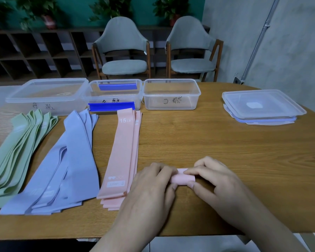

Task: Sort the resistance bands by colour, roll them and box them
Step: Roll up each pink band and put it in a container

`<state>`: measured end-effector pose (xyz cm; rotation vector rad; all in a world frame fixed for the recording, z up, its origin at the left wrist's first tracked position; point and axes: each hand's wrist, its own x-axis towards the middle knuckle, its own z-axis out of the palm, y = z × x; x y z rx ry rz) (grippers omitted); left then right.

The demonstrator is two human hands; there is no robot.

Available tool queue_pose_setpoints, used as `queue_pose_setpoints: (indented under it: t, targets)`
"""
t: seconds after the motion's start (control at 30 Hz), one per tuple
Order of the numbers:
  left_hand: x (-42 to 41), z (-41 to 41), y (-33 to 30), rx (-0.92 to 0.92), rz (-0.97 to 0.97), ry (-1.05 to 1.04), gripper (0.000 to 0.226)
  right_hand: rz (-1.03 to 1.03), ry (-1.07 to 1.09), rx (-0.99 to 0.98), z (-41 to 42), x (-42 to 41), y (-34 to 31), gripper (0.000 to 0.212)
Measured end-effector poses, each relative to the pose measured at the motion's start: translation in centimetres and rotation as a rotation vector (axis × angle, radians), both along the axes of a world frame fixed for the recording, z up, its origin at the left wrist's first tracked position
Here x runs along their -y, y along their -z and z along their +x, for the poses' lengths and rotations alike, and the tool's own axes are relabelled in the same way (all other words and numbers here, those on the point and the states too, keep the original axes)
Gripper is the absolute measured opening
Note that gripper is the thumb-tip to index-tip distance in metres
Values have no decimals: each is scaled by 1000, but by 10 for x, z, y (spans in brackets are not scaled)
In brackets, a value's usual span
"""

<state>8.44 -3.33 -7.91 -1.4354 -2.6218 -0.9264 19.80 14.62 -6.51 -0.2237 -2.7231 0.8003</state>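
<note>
Pink roll (183, 179), a soft matte band wound into a short tight cylinder, lies on the table (216, 142) near its front edge, pinched at both ends: left hand (151, 182) and right hand (213, 179) curl their fingers round it. Just to its left a flat pink stack (120, 153) waits, then lilac bands (69, 160) and green bands (20, 150), fanned and limp. Sorting looks done; rolling has barely begun. Three clear plastic boxes (171, 93) behind appear to hold no bands; lids (262, 106) lie well apart.
</note>
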Motion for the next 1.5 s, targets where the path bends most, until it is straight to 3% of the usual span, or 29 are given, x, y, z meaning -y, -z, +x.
queue_pose_setpoints:
  t: [0.3,0.53,0.77,0.9,1.03,1.33,1.43,1.5]
  targets:
    - [-9,-3,-11,-17,-31,-48,23,-8,25,-14,-9,1,-4,10]
    - [-17,-7,-18,-117,-51,-52,22,35,53,-103,-14,2,1,18]
    - [-21,-12,-21,-188,-155,-49,23,43,19,-68,-21,0,5,21]
    - [-29,-16,-23,-99,-54,-23,18,19,59,-96,-24,2,0,18]
    - [-37,-12,-30,20,130,-17,36,-85,167,-149,-18,1,-8,23]
    - [-48,-5,-9,-268,208,27,33,-288,174,-96,-9,-5,-10,17]
    - [-49,-3,-13,-254,158,29,40,-333,173,-107,-10,-4,-12,19]
    - [-48,-3,-17,-141,176,19,36,-331,171,-106,-10,-3,-13,18]
